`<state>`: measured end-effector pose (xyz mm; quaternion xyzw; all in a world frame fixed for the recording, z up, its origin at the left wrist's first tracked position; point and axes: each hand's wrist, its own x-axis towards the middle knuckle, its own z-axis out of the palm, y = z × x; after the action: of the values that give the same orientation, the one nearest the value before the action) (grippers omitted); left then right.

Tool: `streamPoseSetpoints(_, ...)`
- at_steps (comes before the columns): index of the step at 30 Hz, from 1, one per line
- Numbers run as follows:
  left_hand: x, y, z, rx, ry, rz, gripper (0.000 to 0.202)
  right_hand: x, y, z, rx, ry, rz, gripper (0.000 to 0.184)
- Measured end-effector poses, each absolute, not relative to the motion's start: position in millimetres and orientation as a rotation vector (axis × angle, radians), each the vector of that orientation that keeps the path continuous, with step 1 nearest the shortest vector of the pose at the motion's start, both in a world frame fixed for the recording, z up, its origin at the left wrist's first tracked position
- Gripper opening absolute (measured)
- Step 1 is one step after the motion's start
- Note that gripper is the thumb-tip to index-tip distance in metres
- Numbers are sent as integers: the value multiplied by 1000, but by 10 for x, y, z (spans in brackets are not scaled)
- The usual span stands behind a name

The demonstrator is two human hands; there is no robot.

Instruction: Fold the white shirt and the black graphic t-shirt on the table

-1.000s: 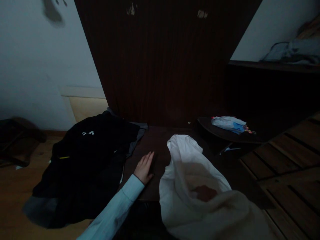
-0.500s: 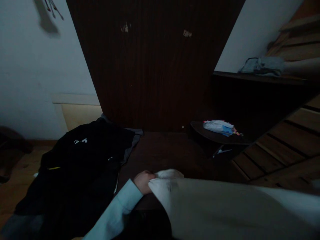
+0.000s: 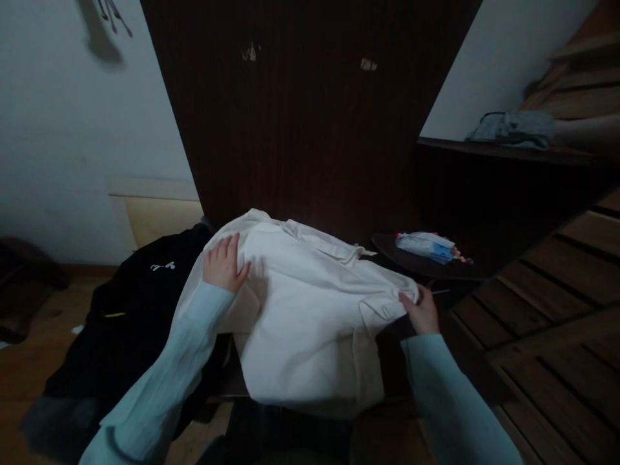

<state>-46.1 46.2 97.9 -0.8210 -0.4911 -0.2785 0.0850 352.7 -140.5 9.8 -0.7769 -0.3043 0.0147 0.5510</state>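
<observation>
A white garment (image 3: 305, 316), like a shirt or light jacket, lies spread and creased across the dark wooden surface. My left hand (image 3: 223, 265) rests flat on its upper left part, fingers spread and thumb out. At the garment's right end, my right hand (image 3: 422, 311) pinches the cloth between thumb and fingers. A black garment (image 3: 145, 316) with a small white logo lies to the left, partly under the white one.
Behind stands a tall dark wooden panel (image 3: 300, 129). On a small rounded shelf (image 3: 411, 263) at the right lies a white and blue packet (image 3: 426, 247). A grey cloth (image 3: 516, 128) sits on the higher shelf. Wooden slats (image 3: 547, 290) run along the right.
The white garment, earlier held up and stretched to the right, now lies spread on the surface. My left hand has moved up and left and opened; my right hand has come into view.
</observation>
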Motion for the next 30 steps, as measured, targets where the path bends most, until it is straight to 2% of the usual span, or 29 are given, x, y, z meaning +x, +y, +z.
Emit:
streamPoseSetpoints(3, -588, 254, 405, -2732, -1445, -390, 53, 3508, -1533, -231, -1913, -775, 228, 48)
streamPoseSetpoints(6, -650, 33, -75, -2864, -1497, 8, 53, 3416, -1630, -380, -2023, -838, 323, 45)
streamPoseSetpoints(13, -573, -451, -690, -3097, -1061, -298, 58, 3043, -1702, -259, -2287, -1105, 544, 37)
streamPoseSetpoints(18, -555, -486, -720, -3022, -1194, -256, 44, 2939, -1644, -284, -2375, -1244, 552, 21)
streamPoseSetpoints(21, -570, -383, -615, -2964, -1287, -272, 39, 2961, -1631, -292, -2310, -1151, 590, 18)
streamPoseSetpoints(27, -562, -152, -498, -2867, -1498, -142, 50, 3053, -1858, -282, -1824, -653, 666, 37)
streamPoseSetpoints(30, -472, -37, -439, -2791, -1601, -57, 49, 3110, -2066, -350, -1684, -405, 684, 41)
